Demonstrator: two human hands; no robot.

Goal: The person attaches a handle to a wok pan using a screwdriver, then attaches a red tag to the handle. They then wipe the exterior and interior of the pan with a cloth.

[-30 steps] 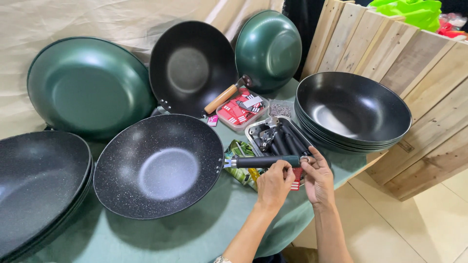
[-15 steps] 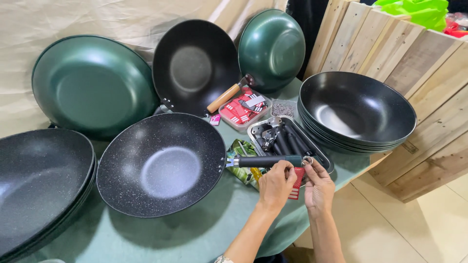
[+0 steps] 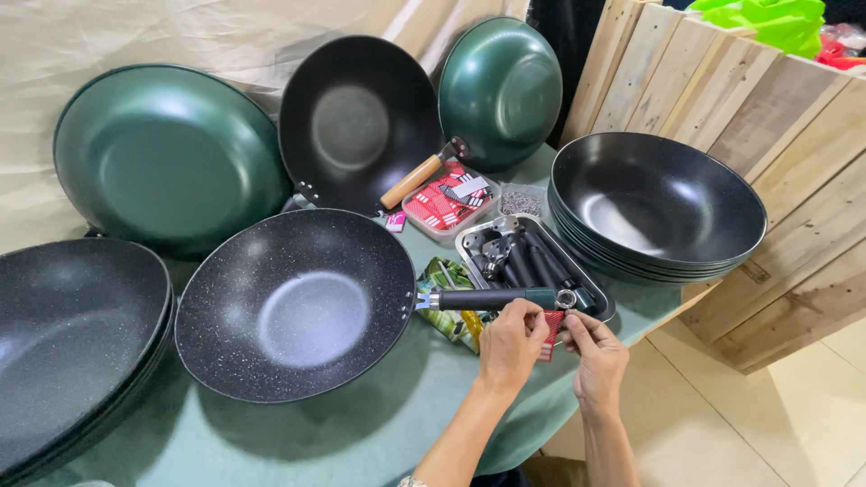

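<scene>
Both hands have drawn in closer under the handle's end since the earlier frames, and the view has tipped a little lower over the desk (image 3: 298, 442).

At far left lies a stack of dark pans (image 3: 63, 343), with a green pan (image 3: 171, 153) leaning behind. The speckled wok (image 3: 293, 302) sits flat on the desk, its black handle (image 3: 492, 298) pointing right and ending in a metal ring (image 3: 566, 298). It looks heavy and stiff, its coating likely to scratch; lifting it would be safest by the handle near the bowl, with a second hand under the rim.

The left hand (image 3: 512, 344) is just below the handle, its grip pressed together, pinching a small red tag (image 3: 550, 326). That tag looks light, thin and bendable, best held by its edges. The right hand (image 3: 597, 353) pinches the tag from the other side, right under the ring. Behind them a tray (image 3: 606, 308) holds spare handles, and farther right stands a stack of black woks (image 3: 658, 203).
</scene>
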